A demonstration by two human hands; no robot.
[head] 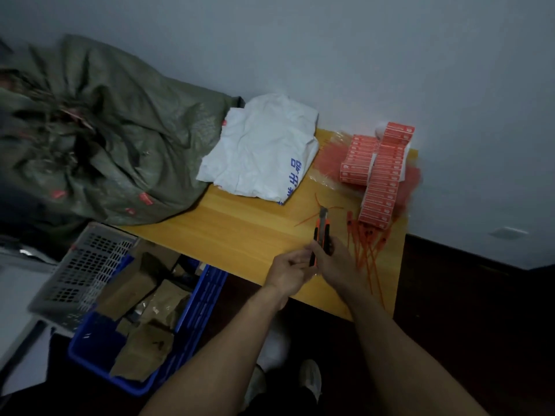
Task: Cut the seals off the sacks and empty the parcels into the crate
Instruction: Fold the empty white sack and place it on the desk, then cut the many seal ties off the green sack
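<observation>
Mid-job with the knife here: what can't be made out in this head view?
- Green sack, head view: gathered mouth motion-blurred; any seal there is indiscernible.
- Utility knife: lower handle hidden by the left hand and right hand.
- Blue crate: bottom covered by brown parcels, left side partly by the grey crate.
- Red label strips: print too small.

Just 1 view for you here: the wide-angle cam on your head, looking forward and steeply down. It's tilted, so the yellow wooden tabletop (pixel 240 229) runs diagonally across the frame and the pale grey wall (pixel 390 55) fills the top. Your forearms come in from the bottom edge. Your left hand (pixel 288 270) and right hand (pixel 336 259) meet on the orange-and-black utility knife (pixel 321 235) just right of centre, close up. The blue plastic crate (pixel 207 298) sits lower left. The big olive-green woven sack (pixel 120 145) is upper left, blurry toward the edge.
</observation>
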